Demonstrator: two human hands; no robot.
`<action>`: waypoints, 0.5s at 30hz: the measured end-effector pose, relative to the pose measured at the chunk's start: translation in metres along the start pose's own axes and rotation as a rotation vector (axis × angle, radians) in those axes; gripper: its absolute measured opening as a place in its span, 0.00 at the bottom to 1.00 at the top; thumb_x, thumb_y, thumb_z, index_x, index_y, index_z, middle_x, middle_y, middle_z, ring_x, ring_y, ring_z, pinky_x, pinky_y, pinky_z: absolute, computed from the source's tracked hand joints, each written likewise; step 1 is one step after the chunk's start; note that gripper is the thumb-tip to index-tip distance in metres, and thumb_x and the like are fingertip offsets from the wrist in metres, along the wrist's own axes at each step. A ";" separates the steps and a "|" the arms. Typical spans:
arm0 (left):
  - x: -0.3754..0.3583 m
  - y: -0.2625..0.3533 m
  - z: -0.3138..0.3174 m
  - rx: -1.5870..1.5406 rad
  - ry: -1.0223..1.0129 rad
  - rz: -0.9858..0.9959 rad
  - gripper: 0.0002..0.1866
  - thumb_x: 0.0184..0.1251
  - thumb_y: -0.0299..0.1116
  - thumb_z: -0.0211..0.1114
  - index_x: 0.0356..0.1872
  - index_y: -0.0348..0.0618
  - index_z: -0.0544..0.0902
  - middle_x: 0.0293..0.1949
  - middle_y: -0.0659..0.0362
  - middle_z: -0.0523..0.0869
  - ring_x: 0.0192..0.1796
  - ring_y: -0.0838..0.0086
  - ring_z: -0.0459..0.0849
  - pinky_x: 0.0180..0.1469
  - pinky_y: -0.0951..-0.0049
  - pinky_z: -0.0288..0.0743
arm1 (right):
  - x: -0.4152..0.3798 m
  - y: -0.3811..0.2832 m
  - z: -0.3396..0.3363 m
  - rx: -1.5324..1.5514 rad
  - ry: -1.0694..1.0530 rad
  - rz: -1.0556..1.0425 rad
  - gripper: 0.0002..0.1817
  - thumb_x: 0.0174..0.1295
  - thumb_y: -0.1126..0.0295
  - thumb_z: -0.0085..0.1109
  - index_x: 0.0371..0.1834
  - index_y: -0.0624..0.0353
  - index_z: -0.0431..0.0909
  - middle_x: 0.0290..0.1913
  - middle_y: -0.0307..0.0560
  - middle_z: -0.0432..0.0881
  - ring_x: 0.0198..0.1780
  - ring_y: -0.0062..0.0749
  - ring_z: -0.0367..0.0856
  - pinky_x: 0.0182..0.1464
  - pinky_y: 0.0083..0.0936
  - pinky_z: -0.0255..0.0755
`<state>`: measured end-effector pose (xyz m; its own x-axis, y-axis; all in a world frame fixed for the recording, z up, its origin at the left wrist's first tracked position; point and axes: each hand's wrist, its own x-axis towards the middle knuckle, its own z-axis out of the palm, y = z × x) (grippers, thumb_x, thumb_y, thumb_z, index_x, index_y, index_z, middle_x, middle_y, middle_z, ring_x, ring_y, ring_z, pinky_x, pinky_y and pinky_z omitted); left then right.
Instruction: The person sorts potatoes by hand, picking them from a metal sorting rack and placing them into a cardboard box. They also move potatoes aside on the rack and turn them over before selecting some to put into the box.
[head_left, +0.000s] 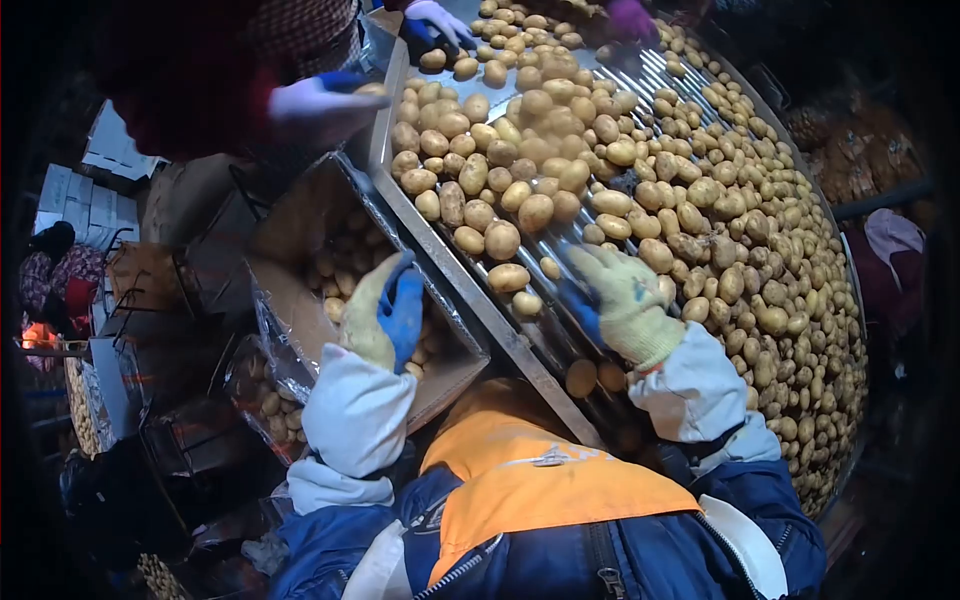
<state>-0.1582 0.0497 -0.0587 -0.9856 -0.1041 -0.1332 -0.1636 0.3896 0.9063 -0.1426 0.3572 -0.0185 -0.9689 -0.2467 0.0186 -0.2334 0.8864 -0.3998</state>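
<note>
Left hand center-left, fingers curled; right hand center, fingers loosely bent; can't tell either's hold. Best lift potatoes gently, clear of rollers.

no readable lettering, pale print on the orange apron too blurred to make out

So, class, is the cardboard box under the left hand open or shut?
Open: potatoes show inside the cardboard box, below the left hand.
</note>
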 end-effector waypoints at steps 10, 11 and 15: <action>-0.031 0.030 0.040 -0.257 -0.225 -0.053 0.18 0.79 0.30 0.67 0.65 0.33 0.82 0.49 0.55 0.91 0.46 0.77 0.87 0.53 0.76 0.82 | 0.084 -0.027 0.053 0.147 -0.337 0.118 0.21 0.69 0.53 0.64 0.59 0.52 0.80 0.59 0.67 0.78 0.58 0.62 0.83 0.58 0.46 0.78; -0.025 0.029 0.045 -0.308 -0.193 0.010 0.19 0.78 0.30 0.67 0.65 0.34 0.82 0.49 0.55 0.91 0.46 0.77 0.88 0.52 0.75 0.83 | 0.080 -0.026 0.050 0.065 -0.330 0.093 0.20 0.69 0.53 0.65 0.58 0.51 0.80 0.59 0.67 0.78 0.58 0.62 0.83 0.58 0.46 0.78; 0.004 0.032 0.061 0.002 -0.075 0.266 0.20 0.75 0.29 0.70 0.65 0.40 0.83 0.49 0.52 0.91 0.48 0.73 0.90 0.51 0.72 0.84 | 0.041 -0.014 0.044 0.122 -0.227 0.163 0.22 0.63 0.50 0.72 0.54 0.49 0.84 0.47 0.55 0.84 0.50 0.48 0.86 0.54 0.44 0.78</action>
<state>-0.1703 0.1179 -0.0549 -0.9943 0.0701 0.0800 0.1013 0.3956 0.9128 -0.1751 0.3178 -0.0527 -0.9464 -0.1983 -0.2550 -0.0512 0.8716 -0.4876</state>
